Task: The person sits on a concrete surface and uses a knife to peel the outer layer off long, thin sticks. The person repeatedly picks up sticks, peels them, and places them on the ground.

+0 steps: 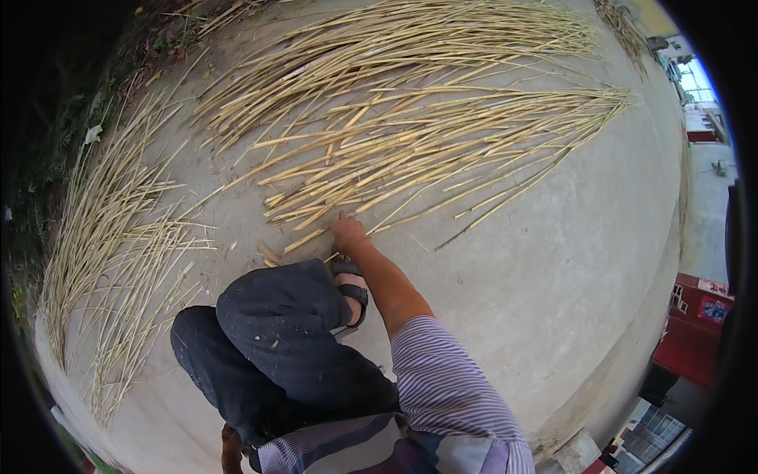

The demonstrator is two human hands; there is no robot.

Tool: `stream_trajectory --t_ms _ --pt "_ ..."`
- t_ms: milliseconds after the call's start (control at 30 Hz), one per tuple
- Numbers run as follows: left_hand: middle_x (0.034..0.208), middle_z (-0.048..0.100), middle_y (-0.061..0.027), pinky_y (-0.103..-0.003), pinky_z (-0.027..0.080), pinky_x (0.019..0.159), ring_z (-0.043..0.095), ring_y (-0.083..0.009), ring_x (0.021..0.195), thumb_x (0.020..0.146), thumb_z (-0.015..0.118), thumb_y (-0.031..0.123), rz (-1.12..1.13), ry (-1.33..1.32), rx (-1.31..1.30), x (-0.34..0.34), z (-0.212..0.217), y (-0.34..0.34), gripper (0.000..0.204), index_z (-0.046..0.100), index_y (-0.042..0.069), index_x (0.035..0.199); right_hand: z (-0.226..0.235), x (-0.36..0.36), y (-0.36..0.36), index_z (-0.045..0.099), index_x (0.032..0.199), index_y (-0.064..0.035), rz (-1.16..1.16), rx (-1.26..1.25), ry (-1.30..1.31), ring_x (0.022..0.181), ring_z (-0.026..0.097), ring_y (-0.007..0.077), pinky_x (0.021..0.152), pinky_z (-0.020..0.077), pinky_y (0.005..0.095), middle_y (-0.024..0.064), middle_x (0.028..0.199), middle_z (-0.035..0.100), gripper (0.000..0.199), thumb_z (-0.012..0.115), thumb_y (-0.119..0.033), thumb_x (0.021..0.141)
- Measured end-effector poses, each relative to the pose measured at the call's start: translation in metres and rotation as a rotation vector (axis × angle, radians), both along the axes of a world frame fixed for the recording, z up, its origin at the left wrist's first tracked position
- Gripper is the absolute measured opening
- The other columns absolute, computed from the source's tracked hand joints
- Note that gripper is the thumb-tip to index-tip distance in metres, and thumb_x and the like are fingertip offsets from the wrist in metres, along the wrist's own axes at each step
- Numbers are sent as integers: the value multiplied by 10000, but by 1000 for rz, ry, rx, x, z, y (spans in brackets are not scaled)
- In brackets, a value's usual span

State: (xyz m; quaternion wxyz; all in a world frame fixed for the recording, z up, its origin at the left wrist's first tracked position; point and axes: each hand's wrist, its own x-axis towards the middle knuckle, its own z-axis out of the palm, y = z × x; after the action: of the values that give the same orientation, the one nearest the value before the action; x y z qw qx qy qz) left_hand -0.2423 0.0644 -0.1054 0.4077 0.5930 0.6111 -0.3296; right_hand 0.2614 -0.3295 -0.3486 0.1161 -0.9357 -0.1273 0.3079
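I squat on a concrete floor in dark trousers [276, 332] and a sandal [353, 291]. My right hand [348, 234] reaches forward past my knee. Its fingers curl down on the cut ends of pale yellow reed stalks [410, 150], at the near edge of a wide fan of them. A few short stalk pieces [304, 241] lie just left of the hand. A brown patch [230, 450] shows at the lower edge under my knee. It may be my left hand, but I cannot make it out.
A second spread of thin reeds [118, 253] lies on the left, beside a strip of weeds [47, 174]. More stalks [442, 31] lie at the far top. Bare concrete [568, 268] stretches to the right, with red structures [699, 332] beyond its edge.
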Motion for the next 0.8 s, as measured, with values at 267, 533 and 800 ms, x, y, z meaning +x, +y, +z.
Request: stream_trajectory --t_ms 267,533,800 --pt "767 593 -28 -263 440 525 543 -96 610 837 673 185 4 -223 162 51 4 16 220 553 47 960 30 7 -3 676 824 -79 137 98 -604 930 582 290 802 446 409 101 853 618 158 658 -119 672" --pt "680 554 -49 -263 464 411 518 -112 455 874 616 129 -21 -626 278 50 -17 78 137 502 59 901 202 51 -2 584 778 -102 235 302 -942 788 563 255 768 396 407 66 759 574 127 644 -112 667" --pt "740 529 0 -231 365 520 462 -71 599 912 629 189 -12 -915 471 103 16 89 177 534 47 959 433 9 21 627 878 -120 422 708 -1235 703 540 213 626 414 348 40 705 502 167 645 -125 712"
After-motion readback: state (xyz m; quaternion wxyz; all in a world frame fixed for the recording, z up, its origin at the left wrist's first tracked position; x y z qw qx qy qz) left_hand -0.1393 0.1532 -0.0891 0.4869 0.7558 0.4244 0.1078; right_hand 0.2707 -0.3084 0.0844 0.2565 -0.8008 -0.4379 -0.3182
